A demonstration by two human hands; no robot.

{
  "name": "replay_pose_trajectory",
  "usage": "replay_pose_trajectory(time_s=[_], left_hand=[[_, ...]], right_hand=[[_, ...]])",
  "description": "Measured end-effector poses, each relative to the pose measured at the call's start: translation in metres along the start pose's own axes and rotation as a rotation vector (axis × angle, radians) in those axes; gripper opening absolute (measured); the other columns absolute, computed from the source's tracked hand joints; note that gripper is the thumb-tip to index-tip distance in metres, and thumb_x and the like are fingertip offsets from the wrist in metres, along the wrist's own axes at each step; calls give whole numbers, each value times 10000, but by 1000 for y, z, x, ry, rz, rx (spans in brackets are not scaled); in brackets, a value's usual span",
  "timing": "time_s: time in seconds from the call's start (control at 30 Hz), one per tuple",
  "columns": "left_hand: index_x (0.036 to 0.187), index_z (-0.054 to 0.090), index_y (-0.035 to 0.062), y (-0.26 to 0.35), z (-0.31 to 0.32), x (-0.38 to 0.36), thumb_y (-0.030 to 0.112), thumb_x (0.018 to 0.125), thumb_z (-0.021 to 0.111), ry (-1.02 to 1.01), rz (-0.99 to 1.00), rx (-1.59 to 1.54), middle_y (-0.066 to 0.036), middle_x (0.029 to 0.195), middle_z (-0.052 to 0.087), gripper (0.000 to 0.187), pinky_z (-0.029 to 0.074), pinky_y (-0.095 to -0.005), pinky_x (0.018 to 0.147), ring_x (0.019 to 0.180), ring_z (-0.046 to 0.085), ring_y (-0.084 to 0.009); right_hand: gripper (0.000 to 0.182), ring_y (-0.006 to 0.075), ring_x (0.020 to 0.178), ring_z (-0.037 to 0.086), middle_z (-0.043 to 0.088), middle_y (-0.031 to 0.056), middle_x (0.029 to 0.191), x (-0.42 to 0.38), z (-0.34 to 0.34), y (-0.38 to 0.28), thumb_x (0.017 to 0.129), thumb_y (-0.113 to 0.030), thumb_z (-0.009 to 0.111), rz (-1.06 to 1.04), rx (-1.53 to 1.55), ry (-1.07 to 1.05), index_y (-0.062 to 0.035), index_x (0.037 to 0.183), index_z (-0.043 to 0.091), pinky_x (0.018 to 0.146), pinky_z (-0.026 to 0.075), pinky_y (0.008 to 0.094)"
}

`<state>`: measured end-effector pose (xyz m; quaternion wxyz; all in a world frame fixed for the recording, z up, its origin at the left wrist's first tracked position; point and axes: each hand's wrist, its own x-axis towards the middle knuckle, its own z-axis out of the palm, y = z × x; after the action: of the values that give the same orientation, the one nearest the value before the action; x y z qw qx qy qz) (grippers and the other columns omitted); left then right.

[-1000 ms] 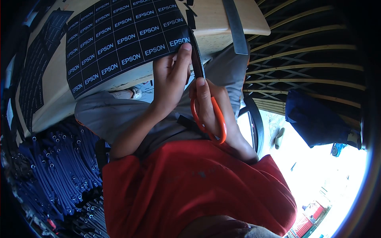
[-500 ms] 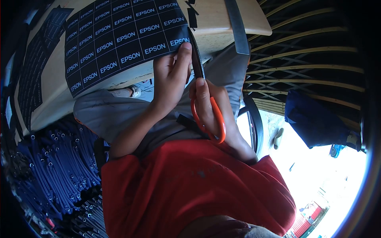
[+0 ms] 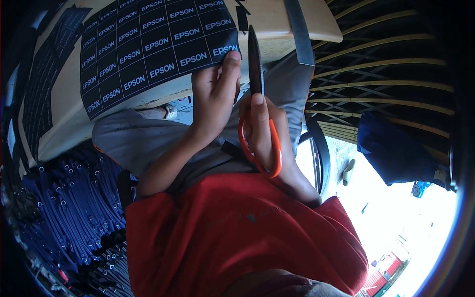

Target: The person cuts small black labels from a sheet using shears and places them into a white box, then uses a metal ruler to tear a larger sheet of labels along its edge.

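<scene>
A black sheet (image 3: 156, 44) printed with rows of EPSON labels lies over the near edge of the wooden table. My left hand (image 3: 216, 94) pinches its near right corner, thumb on top and fingers underneath. In my right hand (image 3: 264, 128) is a pair of scissors (image 3: 256, 62) with orange handles. Their dark blades point away from me, look closed, and stand apart from the sheet, just right of its corner.
The wooden table (image 3: 316, 22) bears a metal ruler (image 3: 299, 34), dark scraps (image 3: 242, 19) and another black printed sheet (image 3: 47, 74). Many blue straps with metal rings (image 3: 79, 208) hang at the lower left. A slatted rack (image 3: 381, 81) and dark blue cloth (image 3: 388, 148) are at the right.
The scissors have moved right, away from the sheet's right edge, and their blades now look closed. My left hand and the sheet's corner have shifted slightly right.
</scene>
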<state>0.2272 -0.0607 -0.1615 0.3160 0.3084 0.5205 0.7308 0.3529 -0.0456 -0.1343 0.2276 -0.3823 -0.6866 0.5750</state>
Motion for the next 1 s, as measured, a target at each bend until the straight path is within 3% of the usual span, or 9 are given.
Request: replay_pose_trajectory(time_s=[0.17, 0.33, 0.43, 0.73, 1.0], left_hand=[[640, 461, 70, 8, -1, 0, 277, 998, 511, -19, -58, -20, 26, 511, 394, 417, 244, -225, 406, 415, 357, -45], [628, 418, 82, 7, -4, 2, 280, 1010, 475, -79, -70, -59, 35, 532, 339, 434, 237, -227, 416, 429, 343, -52], [626, 418, 87, 5, -5, 1, 284, 1014, 467, -86, -59, -40, 34, 530, 339, 437, 236, -228, 419, 430, 337, -53], [609, 390, 102, 5, -5, 1, 282, 1015, 464, -93, -62, 28, 37, 525, 345, 451, 232, -229, 419, 430, 338, -51], [618, 417, 93, 2, -2, -6, 231, 1001, 505, -70, -69, 11, 41, 544, 377, 417, 259, -232, 438, 451, 339, -49]], right_hand=[[592, 225, 536, 495, 505, 123, 587, -6, -12, -7, 1008, -513, 377, 68, -26, -52, 39, 874, 544, 561, 414, 359], [670, 321, 582, 563, 542, 148, 617, -8, -18, -2, 967, -614, 365, -16, 10, -171, 33, 972, 538, 603, 433, 392], [672, 366, 610, 596, 568, 163, 626, -8, -20, 0, 967, -606, 373, 17, 4, -213, 45, 990, 539, 614, 445, 409], [710, 358, 600, 626, 579, 171, 587, -11, -23, -4, 977, -590, 365, 39, -56, -236, 97, 996, 543, 598, 458, 406], [671, 378, 592, 613, 569, 185, 588, -4, -19, -10, 994, -560, 347, 75, -55, -215, 79, 1009, 550, 597, 452, 412]])
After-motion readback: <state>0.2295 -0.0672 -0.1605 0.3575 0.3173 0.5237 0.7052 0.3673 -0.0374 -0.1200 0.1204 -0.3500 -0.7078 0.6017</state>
